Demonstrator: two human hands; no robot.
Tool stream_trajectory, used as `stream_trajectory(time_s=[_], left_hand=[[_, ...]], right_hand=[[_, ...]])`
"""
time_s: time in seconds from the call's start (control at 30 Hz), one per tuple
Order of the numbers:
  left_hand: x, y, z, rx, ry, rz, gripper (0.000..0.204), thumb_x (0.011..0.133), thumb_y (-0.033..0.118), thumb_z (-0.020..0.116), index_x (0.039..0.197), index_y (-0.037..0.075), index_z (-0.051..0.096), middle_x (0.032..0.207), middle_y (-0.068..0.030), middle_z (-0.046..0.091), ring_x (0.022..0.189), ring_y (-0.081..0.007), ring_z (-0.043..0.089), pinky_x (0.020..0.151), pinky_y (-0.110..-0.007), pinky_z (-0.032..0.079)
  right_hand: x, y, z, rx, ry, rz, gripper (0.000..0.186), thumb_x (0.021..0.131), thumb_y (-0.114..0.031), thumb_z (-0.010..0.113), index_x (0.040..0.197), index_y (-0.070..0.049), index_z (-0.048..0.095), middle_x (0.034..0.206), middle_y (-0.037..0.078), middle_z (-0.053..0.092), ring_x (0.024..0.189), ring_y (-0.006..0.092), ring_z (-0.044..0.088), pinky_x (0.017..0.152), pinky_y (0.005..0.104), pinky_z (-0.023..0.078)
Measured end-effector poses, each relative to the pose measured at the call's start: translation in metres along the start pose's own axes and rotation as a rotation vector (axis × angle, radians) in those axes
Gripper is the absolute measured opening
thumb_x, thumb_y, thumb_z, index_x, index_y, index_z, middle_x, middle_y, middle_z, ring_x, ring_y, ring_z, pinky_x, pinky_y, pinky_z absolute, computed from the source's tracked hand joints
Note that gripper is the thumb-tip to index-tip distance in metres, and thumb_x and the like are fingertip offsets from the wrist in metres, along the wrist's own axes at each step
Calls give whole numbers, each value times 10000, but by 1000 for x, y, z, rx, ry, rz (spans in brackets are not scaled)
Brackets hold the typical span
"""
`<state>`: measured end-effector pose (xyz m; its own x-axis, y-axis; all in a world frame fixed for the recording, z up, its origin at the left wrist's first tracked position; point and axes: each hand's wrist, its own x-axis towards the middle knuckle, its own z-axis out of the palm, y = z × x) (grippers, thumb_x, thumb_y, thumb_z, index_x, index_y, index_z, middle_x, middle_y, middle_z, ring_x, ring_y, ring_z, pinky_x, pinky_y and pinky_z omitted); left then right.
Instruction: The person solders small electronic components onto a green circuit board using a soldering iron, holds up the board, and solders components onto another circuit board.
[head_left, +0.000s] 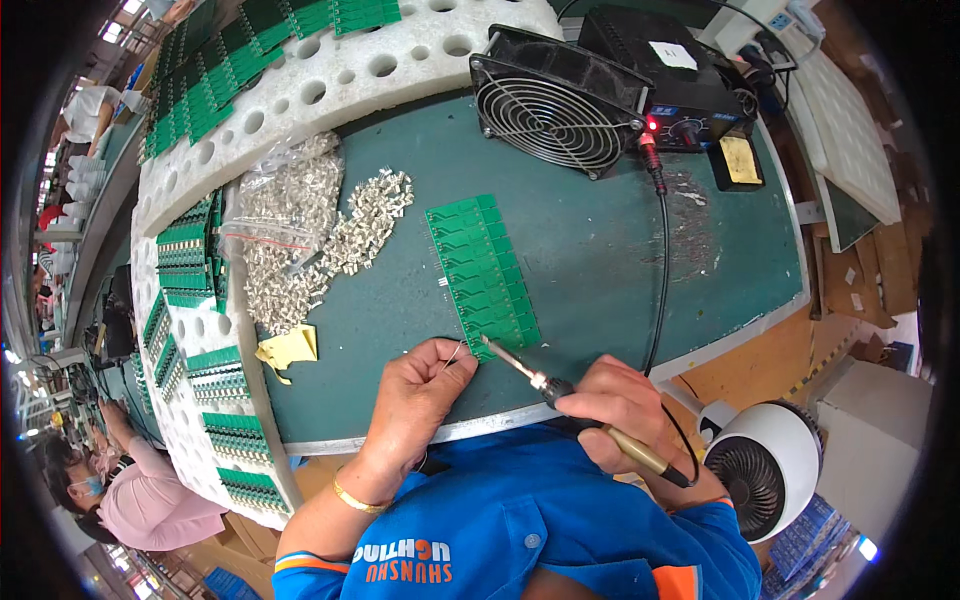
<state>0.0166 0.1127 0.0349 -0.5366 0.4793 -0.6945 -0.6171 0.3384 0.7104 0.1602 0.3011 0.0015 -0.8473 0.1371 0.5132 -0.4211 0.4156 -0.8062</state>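
Observation:
A green circuit board panel (485,265) lies on the dark green work mat (390,305), with pins showing along its left edge. In my right hand (615,410) is a soldering iron (548,385), its tip at the lower edge of the panel. My left hand (425,390) pinches a thin solder wire (453,355) by the same corner, fingers closed. A black cord (662,260) runs from the iron's handle to the black soldering station (670,80), where a red light glows.
A black fan (555,105) and a yellow sponge in a holder (740,160) stand at the back. Small metal parts (365,220) spill from a plastic bag (290,195). White foam (385,80) holding boards borders the mat. A white fan (765,470) sits right; a person (150,490) works left.

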Motion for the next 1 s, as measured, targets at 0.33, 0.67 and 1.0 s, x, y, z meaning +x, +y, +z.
stream_trajectory(time_s=[0.33, 0.67, 1.0], left_hand=[[-2, -2, 3, 3, 30, 35, 111, 989, 124, 615, 977, 24, 661, 744, 79, 583, 647, 16, 441, 569, -167, 337], [0, -6, 3, 75, 41, 57, 135, 977, 212, 634, 956, 78, 639, 704, 115, 485, 578, 14, 359, 506, -186, 259], [-1, -5, 3, 41, 43, 46, 91, 981, 112, 619, 957, 32, 655, 695, 110, 503, 615, 18, 363, 537, -181, 272]], right_hand=[[-10, 2, 2, 78, 30, 39, 215, 873, -177, 665, 1019, -19, 685, 711, 73, 622, 560, 212, 564, 539, 341, 425], [-8, 3, 4, 74, 26, 33, 196, 881, -173, 655, 1015, -33, 689, 694, 63, 613, 559, 208, 568, 537, 341, 431], [-7, 2, 3, 80, 25, 35, 192, 872, -159, 658, 1006, -26, 692, 694, 66, 618, 560, 206, 572, 541, 341, 437]])
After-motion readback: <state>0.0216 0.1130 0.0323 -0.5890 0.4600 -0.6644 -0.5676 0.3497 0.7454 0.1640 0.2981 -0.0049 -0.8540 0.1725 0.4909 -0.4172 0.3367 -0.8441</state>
